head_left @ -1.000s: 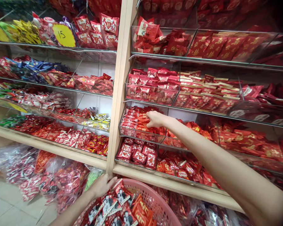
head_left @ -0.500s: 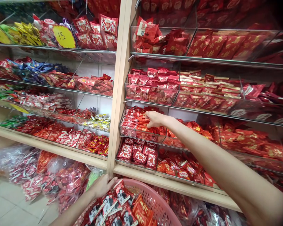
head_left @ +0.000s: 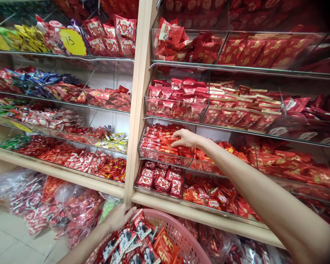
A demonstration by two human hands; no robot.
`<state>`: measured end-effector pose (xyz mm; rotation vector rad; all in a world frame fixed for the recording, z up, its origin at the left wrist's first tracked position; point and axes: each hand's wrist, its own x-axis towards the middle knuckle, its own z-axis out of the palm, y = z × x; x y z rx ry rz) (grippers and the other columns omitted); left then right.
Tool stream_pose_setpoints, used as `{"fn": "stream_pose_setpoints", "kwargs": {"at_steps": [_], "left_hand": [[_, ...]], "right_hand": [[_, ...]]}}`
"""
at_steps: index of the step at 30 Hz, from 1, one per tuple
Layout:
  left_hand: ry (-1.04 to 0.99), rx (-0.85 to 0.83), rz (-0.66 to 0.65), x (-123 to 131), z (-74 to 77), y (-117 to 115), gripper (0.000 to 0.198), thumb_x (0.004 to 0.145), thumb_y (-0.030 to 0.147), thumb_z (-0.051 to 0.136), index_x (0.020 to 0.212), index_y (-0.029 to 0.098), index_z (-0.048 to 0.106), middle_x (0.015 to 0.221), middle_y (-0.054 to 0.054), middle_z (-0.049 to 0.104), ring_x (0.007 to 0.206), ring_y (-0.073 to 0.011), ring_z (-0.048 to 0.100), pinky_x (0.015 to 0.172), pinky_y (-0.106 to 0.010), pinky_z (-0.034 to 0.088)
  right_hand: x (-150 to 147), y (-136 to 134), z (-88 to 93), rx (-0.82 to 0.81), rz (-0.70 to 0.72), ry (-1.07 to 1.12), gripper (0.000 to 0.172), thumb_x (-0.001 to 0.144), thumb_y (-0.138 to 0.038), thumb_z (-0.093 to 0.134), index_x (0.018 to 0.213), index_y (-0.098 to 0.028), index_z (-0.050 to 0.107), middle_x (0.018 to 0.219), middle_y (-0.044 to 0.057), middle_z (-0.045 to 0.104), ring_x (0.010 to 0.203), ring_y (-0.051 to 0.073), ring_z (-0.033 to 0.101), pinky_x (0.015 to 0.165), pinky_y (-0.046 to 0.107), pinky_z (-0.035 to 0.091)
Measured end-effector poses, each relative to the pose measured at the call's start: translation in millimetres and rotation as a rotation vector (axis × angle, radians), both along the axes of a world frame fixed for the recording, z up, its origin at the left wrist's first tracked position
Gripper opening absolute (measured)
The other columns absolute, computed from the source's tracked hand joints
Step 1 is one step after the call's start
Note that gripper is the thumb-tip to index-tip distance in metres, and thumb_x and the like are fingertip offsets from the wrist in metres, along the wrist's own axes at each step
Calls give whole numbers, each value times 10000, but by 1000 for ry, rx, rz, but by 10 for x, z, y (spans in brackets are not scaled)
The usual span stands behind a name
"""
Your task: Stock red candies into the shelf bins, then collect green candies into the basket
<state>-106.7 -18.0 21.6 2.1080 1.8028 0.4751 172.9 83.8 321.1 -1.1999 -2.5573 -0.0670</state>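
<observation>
Wood-framed shelving (head_left: 137,110) across the wall. Pink perforated basket (head_left: 185,236) low in front. Clear bin (head_left: 178,160): right bay, leftmost, second row up. Right hand (head_left: 185,138) in there, open, thumb and fingers apart. Left hand (head_left: 121,217) at basket rim, can't tell if gripping. Small red packets (head_left: 155,141) under the right fingers.

Left of a pale wooden post (head_left: 139,91), shelves (head_left: 57,170) are filled with wrapped packets (head_left: 108,98). Near the top, yellow packets (head_left: 29,38) are set close to a scalloped yellow tag (head_left: 73,41) (the number 15 is handwritten on it). Blue packets (head_left: 48,80) are heaped one shelf down. Below, filled clear plastic bags (head_left: 82,209) are piled beside pale floor tiles (head_left: 2,234). At upper right, gold-lettered red packets (head_left: 254,51) are stood in a row.
</observation>
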Motion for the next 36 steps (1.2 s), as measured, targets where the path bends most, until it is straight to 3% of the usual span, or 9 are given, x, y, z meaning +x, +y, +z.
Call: {"fn": "stream_pose_setpoints", "kwargs": {"at_steps": [6,14,18,22,25,27,31,36], "left_hand": [[-10,-3,1,0,-17,1,566,835,623,214,568,190,462,603,-27,566,633,-172,557,589,-250,319],[-1,-8,10,3,-13,0,582,836,622,210,575,187,497,629,-38,589,659,-181,572,607,-250,335],[-17,-10,11,-14,-40,5,590,835,626,213,581,183,509,632,-41,601,649,-175,572,613,-248,337],[-1,11,13,-18,-56,21,577,837,622,218,579,185,492,625,-38,591,643,-172,564,593,-249,318],[4,15,-2,-14,-53,26,571,842,617,216,564,188,473,593,-30,573,616,-166,554,574,-251,300],[-2,12,-13,-11,-49,22,571,845,610,217,555,188,470,584,-27,574,606,-162,551,572,-251,297],[-1,17,0,-13,-48,8,577,845,616,214,568,189,485,601,-29,592,627,-171,560,582,-249,312],[-11,4,-4,-20,-55,17,587,838,631,220,600,190,526,632,-37,617,670,-189,586,615,-252,348]], "right_hand": [[40,-18,-32,-138,56,307,352,657,-504,596,684,-154,571,578,-46,467,532,92,389,513,232,304],[-74,-84,-48,-100,147,481,359,759,-509,492,653,-165,500,578,-26,501,541,100,432,538,231,351],[-106,-57,-34,7,156,543,344,801,-481,447,646,-174,463,602,-17,504,559,106,442,571,243,366],[-134,-104,-15,99,141,525,302,800,-461,455,682,-183,440,652,-20,480,612,113,424,601,246,360],[-155,-171,-34,46,132,485,244,815,-428,438,764,-190,422,678,-21,498,613,113,435,604,246,358],[-166,-199,-56,28,88,402,221,810,-412,449,790,-196,406,670,-27,505,595,112,432,581,242,339],[-192,-211,-81,140,31,229,284,725,-424,568,718,-194,400,707,-21,504,634,114,410,577,239,294],[-235,-225,-64,12,9,146,347,639,-465,643,665,-184,440,667,-30,489,610,112,393,553,241,268]]}}
